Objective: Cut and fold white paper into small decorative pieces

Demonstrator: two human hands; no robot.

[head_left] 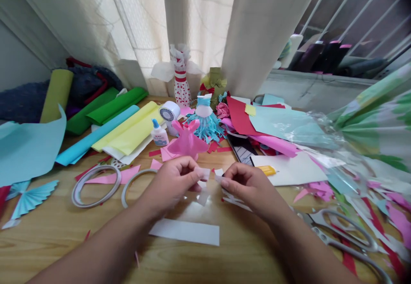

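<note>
My left hand (175, 181) and my right hand (245, 183) meet over the middle of the wooden table (64, 241). Both pinch a small piece of white paper or clear tape (207, 174) between thumb and fingers, a loose end hanging down. A white paper strip (186, 231) lies flat just below my hands. Right behind them stands a pink paper dress (187, 140), and a blue paper dress (205, 121) behind that.
Two tape rings (96, 185) lie at the left, a glue bottle (159, 133) and rolled coloured papers (122, 125) behind. Scissors (346, 232) lie at the right among paper scraps. Clear wrapping (369, 134) and coloured sheets crowd the right side. Curtains hang at the back.
</note>
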